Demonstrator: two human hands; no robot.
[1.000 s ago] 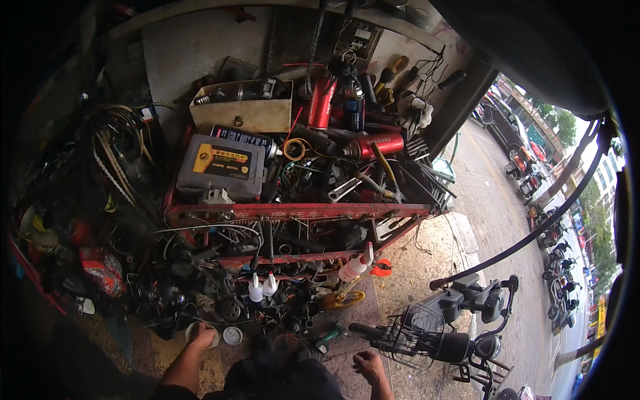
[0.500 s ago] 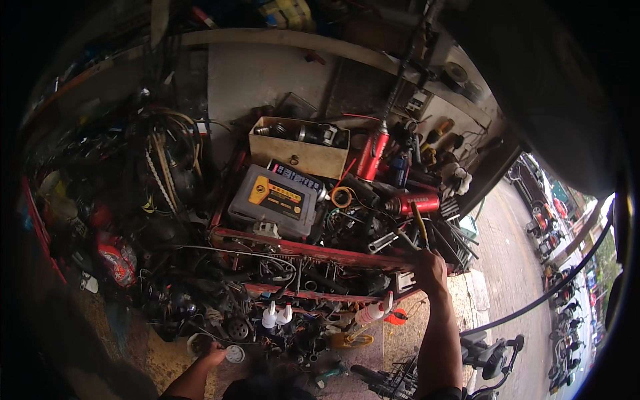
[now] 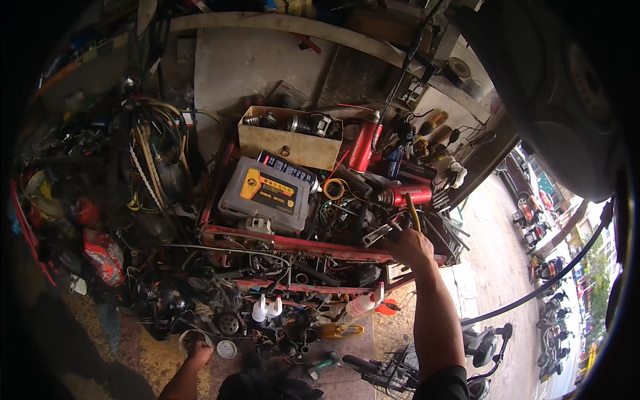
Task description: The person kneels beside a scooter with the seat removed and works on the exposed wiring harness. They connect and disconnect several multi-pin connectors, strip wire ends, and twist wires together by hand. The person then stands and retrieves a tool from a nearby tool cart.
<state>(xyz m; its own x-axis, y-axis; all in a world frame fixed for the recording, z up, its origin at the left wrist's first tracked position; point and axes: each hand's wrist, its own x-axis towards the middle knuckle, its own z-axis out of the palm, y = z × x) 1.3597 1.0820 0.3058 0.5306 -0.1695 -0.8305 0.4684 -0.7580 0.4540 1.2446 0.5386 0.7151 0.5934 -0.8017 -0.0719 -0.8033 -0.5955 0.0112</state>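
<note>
My right hand (image 3: 411, 249) reaches over the front edge of a red metal tool tray (image 3: 293, 245). Its fingers dip among loose metal tools, beside a silver tubular wrench (image 3: 375, 235) and a yellow-handled tool (image 3: 414, 213). Their tips are hidden, so I cannot tell whether they grip anything. A red spray can (image 3: 408, 195) lies just beyond them. Lower left, my left hand (image 3: 198, 352) has its fingers bent over the rim of a round pale cup-like part (image 3: 187, 341). A round whitish disc (image 3: 227, 349) sits right next to that hand.
On the tray stand a grey plastic case (image 3: 267, 200), a cream drawer box (image 3: 290, 147) of parts and an upright red can (image 3: 365, 143). White-capped bottles (image 3: 260, 309) are below. A black cable (image 3: 533, 297) crosses the right side. Parked scooters (image 3: 547, 320) line the street.
My right hand has moved slightly left and farther into the tray, toward the silver tools. My left hand stays at the round part. The whole view has shifted a little.
</note>
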